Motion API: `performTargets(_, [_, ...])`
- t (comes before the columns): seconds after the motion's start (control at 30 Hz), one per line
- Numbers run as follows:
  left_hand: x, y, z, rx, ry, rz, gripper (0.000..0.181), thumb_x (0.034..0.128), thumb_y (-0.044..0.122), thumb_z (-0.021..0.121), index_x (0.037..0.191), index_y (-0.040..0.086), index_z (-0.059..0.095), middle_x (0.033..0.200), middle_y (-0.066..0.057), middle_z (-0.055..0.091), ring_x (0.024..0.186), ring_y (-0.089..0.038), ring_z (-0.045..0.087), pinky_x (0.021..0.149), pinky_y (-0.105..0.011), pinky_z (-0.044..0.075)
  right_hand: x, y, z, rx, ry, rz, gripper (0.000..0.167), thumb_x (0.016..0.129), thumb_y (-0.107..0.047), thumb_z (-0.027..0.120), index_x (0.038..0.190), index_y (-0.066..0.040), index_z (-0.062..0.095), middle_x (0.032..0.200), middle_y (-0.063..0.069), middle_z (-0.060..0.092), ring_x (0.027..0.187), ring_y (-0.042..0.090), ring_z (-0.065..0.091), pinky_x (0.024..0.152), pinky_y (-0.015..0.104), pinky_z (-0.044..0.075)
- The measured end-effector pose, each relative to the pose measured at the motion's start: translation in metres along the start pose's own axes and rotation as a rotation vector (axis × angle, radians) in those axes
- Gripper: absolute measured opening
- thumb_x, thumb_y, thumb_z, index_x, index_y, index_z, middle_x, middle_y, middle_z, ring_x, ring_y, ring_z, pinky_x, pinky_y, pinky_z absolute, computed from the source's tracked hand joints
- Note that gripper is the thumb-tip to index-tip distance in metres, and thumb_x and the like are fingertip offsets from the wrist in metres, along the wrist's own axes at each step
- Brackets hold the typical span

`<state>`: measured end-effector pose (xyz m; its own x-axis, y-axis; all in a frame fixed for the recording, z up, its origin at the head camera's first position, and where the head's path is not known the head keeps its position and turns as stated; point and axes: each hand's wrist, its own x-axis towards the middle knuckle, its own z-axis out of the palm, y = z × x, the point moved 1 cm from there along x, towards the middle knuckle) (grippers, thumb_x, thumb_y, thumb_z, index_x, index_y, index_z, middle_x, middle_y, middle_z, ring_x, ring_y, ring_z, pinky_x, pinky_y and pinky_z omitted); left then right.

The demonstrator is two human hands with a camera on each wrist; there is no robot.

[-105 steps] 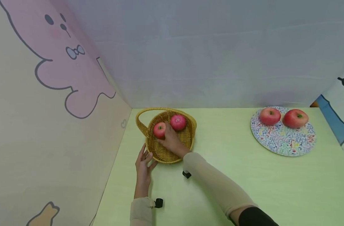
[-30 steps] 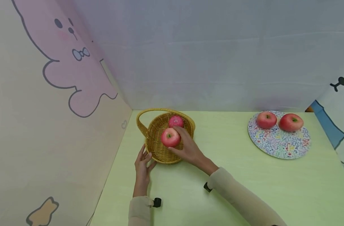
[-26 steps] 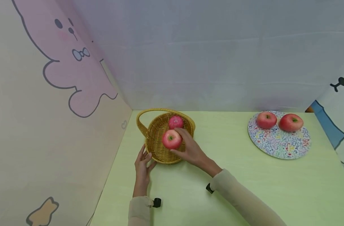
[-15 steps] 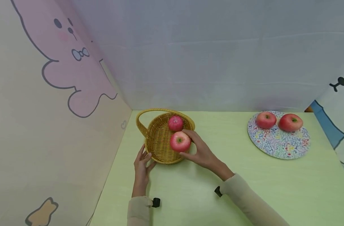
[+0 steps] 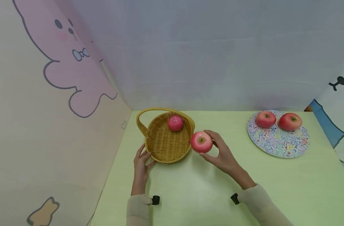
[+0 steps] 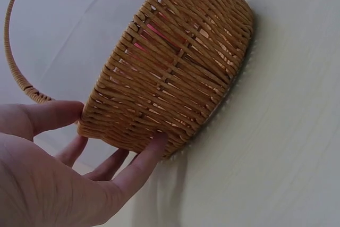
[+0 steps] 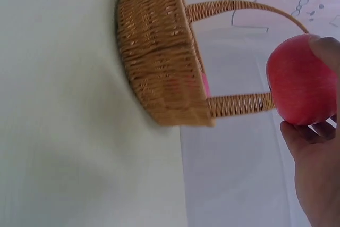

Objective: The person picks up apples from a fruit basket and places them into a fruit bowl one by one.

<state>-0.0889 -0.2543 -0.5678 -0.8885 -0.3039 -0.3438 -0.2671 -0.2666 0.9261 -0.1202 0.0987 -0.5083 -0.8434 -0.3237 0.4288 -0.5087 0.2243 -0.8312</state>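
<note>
My right hand (image 5: 224,157) pinches a red apple (image 5: 201,142) between thumb and fingers. The apple is raised just off the right rim of a wicker basket (image 5: 167,147), its stem facing the head camera. In the right wrist view the held apple (image 7: 303,80) shows clear of the table. My left hand (image 5: 140,166) rests its fingers and thumb against the basket's near left side. From the left wrist, the thumb is at the rim and a fingertip (image 6: 158,143) touches the weave. Inside the basket, at the back, lies a pinkish-red round fruit (image 5: 175,123).
A round plate with colourful squiggles (image 5: 282,146) lies at the back right, bearing two red apples, one (image 5: 266,119) beside the other (image 5: 290,121). The basket's handle (image 5: 160,109) leans back and left. Walls border the pale green table (image 5: 186,194) behind and to the left.
My right hand has lifted the apple from the basket's left part and carried it right, past the rim. My left hand stays at the basket. The other fruit stays inside.
</note>
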Motion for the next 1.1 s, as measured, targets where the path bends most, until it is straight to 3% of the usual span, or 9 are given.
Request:
performTargets(0.2, [0.000,0.001,-0.001,0.008,0.001,0.010,0.058,0.1046,0.007,0.057,0.159,0.024,0.044,0.156,-0.017,0.050,0.140,-0.039,0.053,0.098,-0.055,0.058,-0.020,0.009,-0.024,-0.037,0.095,-0.005,0.095,0.074,0.007,0.090,0.155,-0.007,0.043,0.150,0.016,0.051,0.136,-0.001,0.046,0.107,0.008,0.042])
performTargets(0.43, [0.001,0.000,-0.003,0.025,0.002,0.017,0.058,0.1040,0.007,0.059,0.158,0.025,0.046,0.156,-0.018,0.051,0.136,-0.036,0.057,0.097,-0.053,0.059,-0.035,0.016,-0.055,-0.061,0.219,-0.006,0.097,0.067,0.020,0.086,0.153,0.001,0.044,0.145,0.023,0.051,0.134,-0.001,0.047,0.106,0.006,0.042])
performTargets(0.77, [0.005,0.000,-0.005,0.027,-0.015,0.019,0.058,0.1044,0.008,0.060,0.157,0.027,0.046,0.156,-0.015,0.051,0.137,-0.034,0.058,0.097,-0.052,0.059,-0.055,0.034,-0.088,-0.114,0.389,0.141,0.098,0.073,0.022,0.081,0.158,-0.006,0.040,0.152,-0.002,0.047,0.135,0.002,0.046,0.103,0.003,0.041])
performTargets(0.93, [0.006,-0.001,-0.005,0.029,-0.022,0.022,0.059,0.1048,0.007,0.059,0.158,0.026,0.045,0.157,-0.016,0.050,0.139,-0.034,0.056,0.098,-0.052,0.058,-0.065,0.044,-0.105,-0.136,0.475,0.221,0.095,0.079,0.017,0.079,0.160,-0.013,0.040,0.155,-0.003,0.048,0.136,0.000,0.048,0.103,0.002,0.041])
performTargets(1.1, [0.006,-0.002,-0.005,0.028,-0.026,0.019,0.059,0.1052,0.006,0.058,0.159,0.026,0.044,0.157,-0.016,0.049,0.139,-0.034,0.056,0.099,-0.053,0.058,-0.073,0.056,-0.121,-0.122,0.561,0.253,0.091,0.081,0.017,0.078,0.159,-0.012,0.041,0.154,-0.002,0.049,0.136,0.004,0.048,0.105,0.004,0.041])
